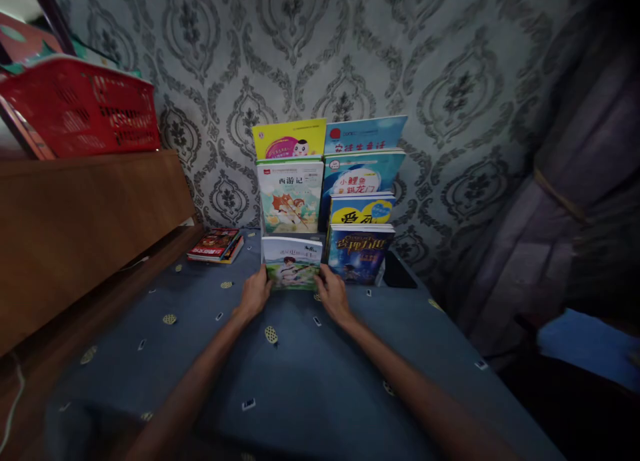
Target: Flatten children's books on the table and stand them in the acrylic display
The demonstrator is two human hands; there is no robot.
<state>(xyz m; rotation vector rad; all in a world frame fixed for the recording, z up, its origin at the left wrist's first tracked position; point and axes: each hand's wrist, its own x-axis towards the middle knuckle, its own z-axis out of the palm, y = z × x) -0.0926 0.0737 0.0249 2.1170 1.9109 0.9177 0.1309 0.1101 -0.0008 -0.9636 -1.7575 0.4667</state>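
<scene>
The fingers of the left hand (256,292) are bent in at the lower left edge of the held book (293,264), gripping it between thumb and fingers. The right hand (334,296) pinches the opposite edge the same way; how the fingers lie behind the cover cannot be seen. The held book stands near upright at the middle of the clock, its cover showing a seated figure; whether its bottom edge touches the blue cloth (285,374) is not clear. The forearms come in from seven and five o'clock.

At twelve stands a white book (291,201), with a yellow book (290,140) rising behind it. At three, just beside the right hand, is a dark blue book (360,256). A blue-and-yellow book (363,210) shows above it at two, then a carp book (367,174) and a sky-blue book (367,134) at one. A black flat piece (400,272) lies at three.

Farther out, a small pile of books (215,245) lies near nine. A red basket (85,108) sits on a wooden ledge (90,234) toward ten. The curtain (525,248) hangs at three, tied with a band; a bright blue item (590,348) is at four.
</scene>
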